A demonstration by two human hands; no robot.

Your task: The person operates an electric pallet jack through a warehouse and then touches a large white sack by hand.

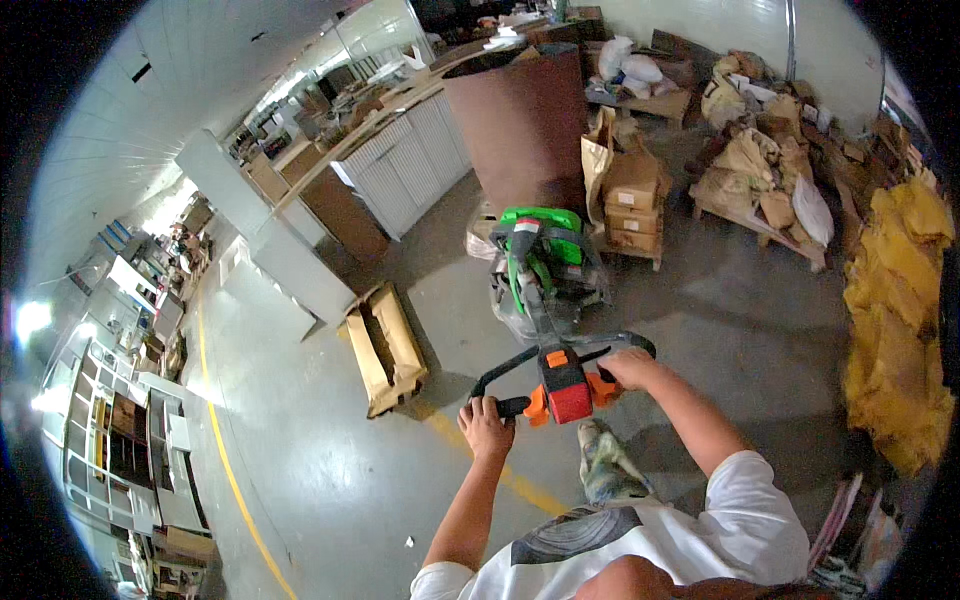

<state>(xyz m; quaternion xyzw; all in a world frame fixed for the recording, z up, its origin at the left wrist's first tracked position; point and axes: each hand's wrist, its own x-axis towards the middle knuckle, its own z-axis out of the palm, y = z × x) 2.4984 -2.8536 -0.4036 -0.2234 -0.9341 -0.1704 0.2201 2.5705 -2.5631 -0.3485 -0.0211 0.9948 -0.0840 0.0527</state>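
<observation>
Pallet jack point(545, 270) on concrete floor point(330, 450), ahead of us | left hand point(485, 425), right hand point(628, 368): fingers clamped on handle loop point(560, 355) | risk: we clip cardboard boxes point(630, 200) when swinging wide

The forks of the green pallet truck point(540, 262) are out of sight beneath the tall brown panel stack point(520, 125) it faces, and the panel hides the floor and goods behind it. The person's right hand point(628, 368) covers the far end of the black handle loop point(560, 365), while shelving point(120, 440) at the left blurs into the dark rim, its contents too small to tell.
</observation>
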